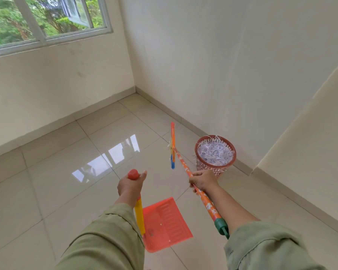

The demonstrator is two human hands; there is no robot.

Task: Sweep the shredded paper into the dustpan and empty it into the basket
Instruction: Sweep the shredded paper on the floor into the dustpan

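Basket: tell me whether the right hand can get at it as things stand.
Probably not yet: the right hand grips the broom handle. The basket stands just beyond it, nothing between, so freeing that hand should suffice.

L hand [130, 184] grips dustpan [165, 224] handle top, R hand [202, 180] grips broom [185, 168] pole, basket [215, 154] w/ shredded paper [214, 152] far right by wall.

Olive-green sleeves, bare hands and wrists

Both arms wear loose sleeves of a dull olive-green cloth, creased and slightly rumpled. The left sleeve [107, 236] reaches down close to the wrist, ending in a soft folded cuff. The right sleeve [265, 248] stops higher, near the elbow, with the forearm bare below it. The left hand [130, 185] and right hand [204, 181] are ungloved, and no rings or watch show.
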